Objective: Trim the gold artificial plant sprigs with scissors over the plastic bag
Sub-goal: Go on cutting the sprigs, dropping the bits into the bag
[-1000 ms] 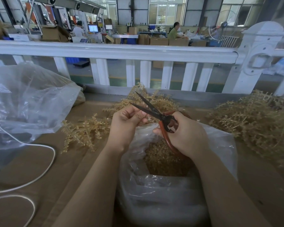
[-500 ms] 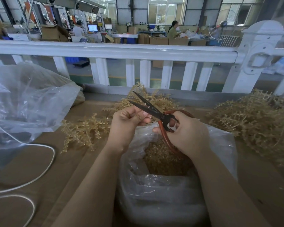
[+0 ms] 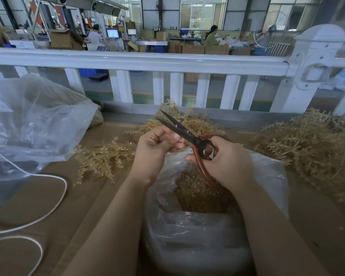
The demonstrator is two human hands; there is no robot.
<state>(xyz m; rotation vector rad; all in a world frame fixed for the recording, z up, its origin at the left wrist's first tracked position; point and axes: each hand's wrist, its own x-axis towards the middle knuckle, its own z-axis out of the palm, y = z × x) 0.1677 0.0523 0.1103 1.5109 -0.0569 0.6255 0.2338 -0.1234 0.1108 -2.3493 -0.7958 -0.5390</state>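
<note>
The scissors (image 3: pixel 184 132), blades slightly parted, are gripped by their red handles in the right hand (image 3: pixel 225 162) above the open plastic bag (image 3: pixel 267 176). Just left of the blades, the left hand (image 3: pixel 154 150) is curled; what its fingers pinch cannot be told. Gold sprigs (image 3: pixel 102 158) lie on the tabletop (image 3: pixel 38 196) left of the bag, with a larger heap (image 3: pixel 307 148) to its right.

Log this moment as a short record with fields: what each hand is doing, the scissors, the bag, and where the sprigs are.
left hand: fingers curled, pinching something small by the blades; the piece is too hidden to name
right hand: grips the scissors' red handles
scissors: blades slightly apart, pointing up and left
bag: open under both hands, gold trimmings inside
sprigs: heaps left of the hands, behind them and at far right
second bag: far left, crumpled
cable: white, looped at left
</note>
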